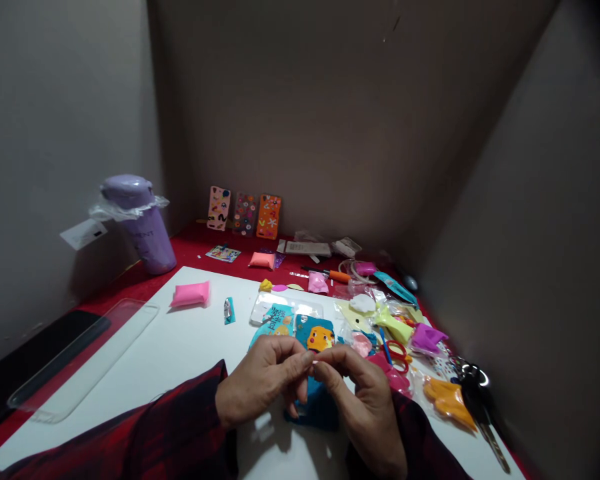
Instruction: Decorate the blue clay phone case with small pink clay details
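Your blue panel (pixel 317 403) lay partly hidden.
It stretched away from you over the white surface (pixel 205 353), an orange face (pixel 322 337) near its far end.

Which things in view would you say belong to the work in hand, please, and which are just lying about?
Likely in use:
blue case, beneath the left hand and right hand
orange packet
red-handled scissors, near the right hand

Seemingly just lying about:
purple bottle, off to the left
three decorated cases, upright at the back
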Available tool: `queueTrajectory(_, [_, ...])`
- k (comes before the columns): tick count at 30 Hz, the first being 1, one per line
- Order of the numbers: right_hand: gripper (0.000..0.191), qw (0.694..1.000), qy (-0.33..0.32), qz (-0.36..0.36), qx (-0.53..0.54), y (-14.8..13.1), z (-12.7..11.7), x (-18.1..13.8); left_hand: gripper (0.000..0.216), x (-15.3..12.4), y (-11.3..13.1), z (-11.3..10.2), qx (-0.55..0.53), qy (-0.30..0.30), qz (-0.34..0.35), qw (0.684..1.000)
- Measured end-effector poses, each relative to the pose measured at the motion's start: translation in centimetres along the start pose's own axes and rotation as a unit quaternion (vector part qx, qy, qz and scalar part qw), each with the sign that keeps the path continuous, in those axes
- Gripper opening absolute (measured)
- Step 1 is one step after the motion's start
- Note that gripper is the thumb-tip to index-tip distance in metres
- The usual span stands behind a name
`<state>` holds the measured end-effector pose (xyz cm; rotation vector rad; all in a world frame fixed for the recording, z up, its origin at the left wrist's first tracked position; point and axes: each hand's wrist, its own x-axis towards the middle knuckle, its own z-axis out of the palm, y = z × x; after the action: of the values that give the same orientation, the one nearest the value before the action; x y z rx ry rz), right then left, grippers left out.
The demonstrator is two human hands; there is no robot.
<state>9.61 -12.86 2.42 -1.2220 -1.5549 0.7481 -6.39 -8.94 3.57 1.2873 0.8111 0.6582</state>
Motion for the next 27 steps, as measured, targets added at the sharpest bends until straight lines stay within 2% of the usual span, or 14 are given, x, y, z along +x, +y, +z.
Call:
queueTrajectory(20, [0.022, 1.000, -0.016, 0.002, 0.006, -0.16, 0.07, -0.06, 0.043, 0.15, 0.35, 0.03, 0.022, -0.004, -0.001, 1.000])
queueTrajectory(27, [0.024, 1.000, 0.019, 0.011, 0.008, -0.29, 0.03, 0.13, 0.046, 0.22, 0.26, -0.09, 0.010, 0.011, 0.007, 1.000])
